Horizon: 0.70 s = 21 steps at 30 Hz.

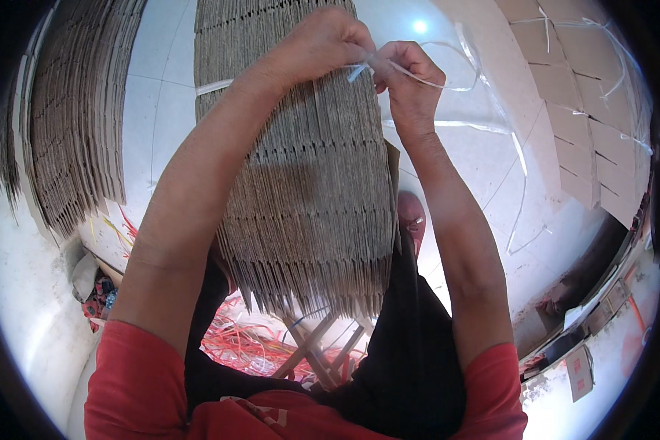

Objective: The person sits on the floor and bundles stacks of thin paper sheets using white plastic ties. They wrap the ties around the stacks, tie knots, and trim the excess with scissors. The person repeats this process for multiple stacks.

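A long stack of cardboard dividers (315, 183), standing on edge and packed tight, lies between my legs. White plastic strapping (214, 86) runs across the top of the stack. At the stack's far right edge both hands meet on this strap. My left hand (328, 40) pinches it from the left, fingers closed. Beside it my right hand (411, 77) is closed on the strap too, thumb and forefinger together. A loop of the strap curves out to the right of my right hand, and a short end sticks out below my fingertips. Whether a knot is formed is hidden by my fingers.
More bundled cardboard (84, 110) stands at the left. Flat cardboard dividers (565, 95) tied with white strap lie at the far right. Loose white strap (519, 158) trails over the tiled floor. Red and yellow strap scraps (246, 341) and a wooden stool (315, 348) are beneath me.
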Each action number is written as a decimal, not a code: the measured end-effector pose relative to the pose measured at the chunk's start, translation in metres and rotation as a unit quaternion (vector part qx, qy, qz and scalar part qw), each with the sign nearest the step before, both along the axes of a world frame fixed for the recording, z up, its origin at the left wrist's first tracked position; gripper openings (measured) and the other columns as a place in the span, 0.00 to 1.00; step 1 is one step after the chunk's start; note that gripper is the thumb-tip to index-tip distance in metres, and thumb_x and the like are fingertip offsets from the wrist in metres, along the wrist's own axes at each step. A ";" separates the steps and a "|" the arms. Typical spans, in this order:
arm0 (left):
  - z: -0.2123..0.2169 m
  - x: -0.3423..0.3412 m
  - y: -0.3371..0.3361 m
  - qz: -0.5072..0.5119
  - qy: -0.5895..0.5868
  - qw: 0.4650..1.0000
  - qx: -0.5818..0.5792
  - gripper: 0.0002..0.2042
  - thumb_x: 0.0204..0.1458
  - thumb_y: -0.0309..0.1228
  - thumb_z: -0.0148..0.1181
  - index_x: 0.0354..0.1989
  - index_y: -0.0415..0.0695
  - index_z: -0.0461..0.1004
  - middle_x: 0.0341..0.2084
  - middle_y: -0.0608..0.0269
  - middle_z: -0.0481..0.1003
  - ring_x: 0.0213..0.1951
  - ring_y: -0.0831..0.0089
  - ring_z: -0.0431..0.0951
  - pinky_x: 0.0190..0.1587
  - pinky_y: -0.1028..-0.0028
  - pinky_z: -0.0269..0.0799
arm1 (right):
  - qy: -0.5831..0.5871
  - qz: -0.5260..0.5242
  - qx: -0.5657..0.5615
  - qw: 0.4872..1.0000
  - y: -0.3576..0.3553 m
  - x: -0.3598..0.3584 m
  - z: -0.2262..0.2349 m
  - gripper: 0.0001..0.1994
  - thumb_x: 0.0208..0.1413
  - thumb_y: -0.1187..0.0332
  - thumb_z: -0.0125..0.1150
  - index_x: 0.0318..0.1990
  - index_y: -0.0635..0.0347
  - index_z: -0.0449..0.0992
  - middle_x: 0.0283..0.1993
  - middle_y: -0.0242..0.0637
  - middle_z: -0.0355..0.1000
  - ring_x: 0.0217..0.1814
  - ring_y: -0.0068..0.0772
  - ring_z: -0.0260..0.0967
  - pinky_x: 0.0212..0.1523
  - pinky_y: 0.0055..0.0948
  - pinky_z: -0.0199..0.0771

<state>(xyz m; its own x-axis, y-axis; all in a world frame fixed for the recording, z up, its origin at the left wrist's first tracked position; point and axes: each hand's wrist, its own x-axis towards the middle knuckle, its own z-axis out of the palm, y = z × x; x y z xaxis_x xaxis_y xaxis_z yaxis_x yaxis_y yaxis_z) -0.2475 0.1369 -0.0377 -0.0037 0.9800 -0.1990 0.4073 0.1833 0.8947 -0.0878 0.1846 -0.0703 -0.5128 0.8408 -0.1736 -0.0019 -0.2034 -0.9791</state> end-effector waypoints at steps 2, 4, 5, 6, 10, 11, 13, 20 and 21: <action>0.000 0.000 -0.001 0.011 -0.012 1.000 -0.014 0.06 0.47 0.26 0.58 0.30 0.36 0.77 0.16 0.72 0.70 0.20 0.86 0.65 0.22 0.82 0.60 | 0.012 0.009 -0.005 1.000 0.002 0.000 -0.002 0.03 0.47 0.78 0.61 0.29 0.62 0.73 0.22 0.27 0.70 0.20 0.13 0.65 0.18 0.12 0.65; -0.001 0.001 -0.003 0.019 -0.017 1.000 -0.010 0.05 0.48 0.26 0.58 0.30 0.37 0.77 0.16 0.73 0.69 0.20 0.87 0.65 0.21 0.83 0.58 | 0.014 0.018 -0.007 1.000 0.004 0.000 -0.002 0.03 0.47 0.78 0.61 0.29 0.63 0.73 0.22 0.28 0.70 0.20 0.13 0.65 0.18 0.12 0.65; -0.001 0.001 -0.003 0.021 -0.016 1.000 -0.007 0.05 0.48 0.26 0.58 0.30 0.37 0.77 0.16 0.73 0.69 0.19 0.87 0.65 0.21 0.83 0.59 | 0.010 0.019 -0.007 1.000 0.004 0.000 -0.001 0.03 0.47 0.78 0.61 0.29 0.63 0.73 0.22 0.28 0.70 0.20 0.14 0.65 0.18 0.12 0.65; -0.001 0.002 -0.003 0.023 -0.014 1.000 -0.004 0.05 0.48 0.26 0.57 0.30 0.37 0.76 0.16 0.73 0.69 0.19 0.87 0.65 0.21 0.83 0.59 | 0.007 0.021 -0.006 1.000 0.004 0.001 0.000 0.03 0.47 0.78 0.61 0.29 0.63 0.73 0.22 0.28 0.70 0.20 0.14 0.65 0.18 0.13 0.65; -0.001 0.004 -0.005 0.045 -0.020 0.999 0.001 0.05 0.48 0.26 0.57 0.30 0.37 0.76 0.15 0.73 0.69 0.18 0.86 0.65 0.20 0.83 0.59 | 0.016 0.023 -0.006 1.000 0.004 0.000 0.001 0.03 0.47 0.78 0.61 0.28 0.63 0.72 0.21 0.28 0.69 0.20 0.14 0.65 0.18 0.14 0.65; -0.002 0.004 -0.005 0.049 -0.033 0.998 -0.003 0.05 0.47 0.26 0.57 0.30 0.37 0.76 0.15 0.73 0.69 0.18 0.86 0.65 0.21 0.83 0.59 | 0.001 0.019 0.021 1.000 0.004 0.000 0.001 0.04 0.47 0.78 0.61 0.28 0.62 0.71 0.21 0.28 0.69 0.20 0.14 0.65 0.18 0.14 0.65; -0.003 0.002 -0.006 0.059 -0.059 0.996 -0.012 0.05 0.47 0.25 0.57 0.29 0.37 0.76 0.15 0.71 0.69 0.18 0.86 0.65 0.21 0.83 0.60 | -0.028 0.013 0.076 0.997 0.002 -0.004 0.000 0.04 0.47 0.78 0.61 0.28 0.62 0.71 0.20 0.28 0.69 0.20 0.14 0.65 0.18 0.15 0.65; -0.009 0.008 -0.013 0.053 0.095 0.990 0.088 0.05 0.48 0.26 0.56 0.30 0.39 0.76 0.15 0.70 0.69 0.18 0.86 0.66 0.21 0.83 0.62 | -0.051 0.056 0.130 0.989 0.005 0.000 0.000 0.04 0.47 0.77 0.62 0.28 0.62 0.71 0.19 0.29 0.70 0.20 0.13 0.64 0.20 0.15 0.66; -0.014 0.004 -0.014 0.051 0.105 0.988 0.101 0.05 0.49 0.26 0.55 0.31 0.39 0.76 0.14 0.70 0.69 0.18 0.86 0.65 0.20 0.83 0.61 | -0.046 0.059 0.126 0.989 0.005 -0.001 0.001 0.04 0.47 0.77 0.62 0.28 0.63 0.71 0.19 0.29 0.70 0.19 0.13 0.64 0.20 0.15 0.66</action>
